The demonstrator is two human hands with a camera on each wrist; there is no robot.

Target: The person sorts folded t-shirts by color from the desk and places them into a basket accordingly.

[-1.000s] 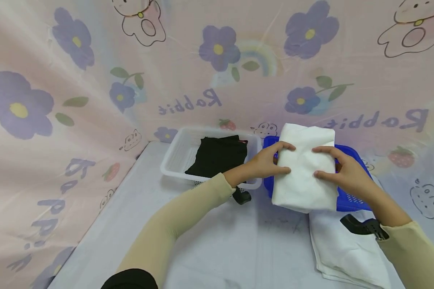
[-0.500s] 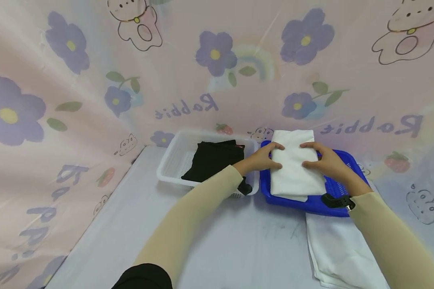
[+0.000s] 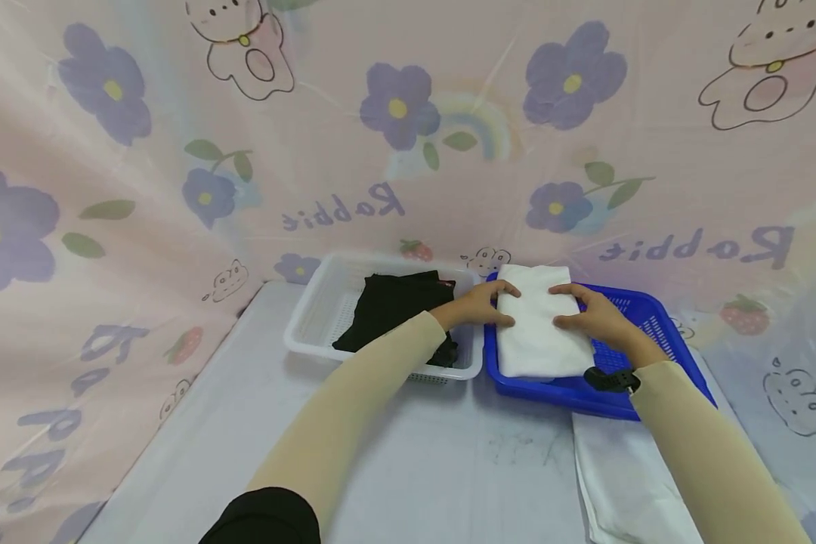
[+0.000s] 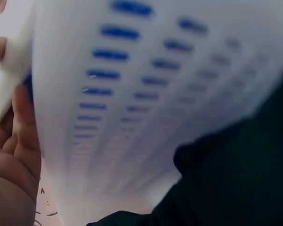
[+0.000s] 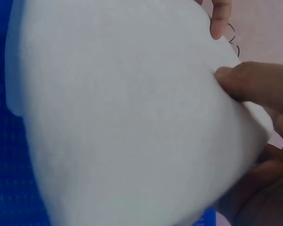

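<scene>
A folded white cloth (image 3: 540,344) is at the left part of the blue basket (image 3: 673,336), inside its rim in the head view. My left hand (image 3: 477,307) grips the cloth's left edge, thumb on top. The opposite edge is gripped by my right hand (image 3: 601,321). In the right wrist view the thumb (image 5: 250,82) presses on top of the cloth (image 5: 122,117) while the other fingers go underneath. The left wrist view has my left hand (image 4: 19,155) beside the slotted wall of the white basket (image 4: 108,117).
Left of the blue basket stands a white basket (image 3: 302,344) with a folded black garment (image 3: 391,306) in it; my left forearm crosses over it. Another folded white cloth (image 3: 622,483) lies on the table in front of the blue basket. A patterned curtain (image 3: 326,143) hangs behind.
Both hands have lowered the folded white cloth into the blue basket's left side, shifting it slightly left. Its front end, earlier over the basket's front rim, is now within it.
</scene>
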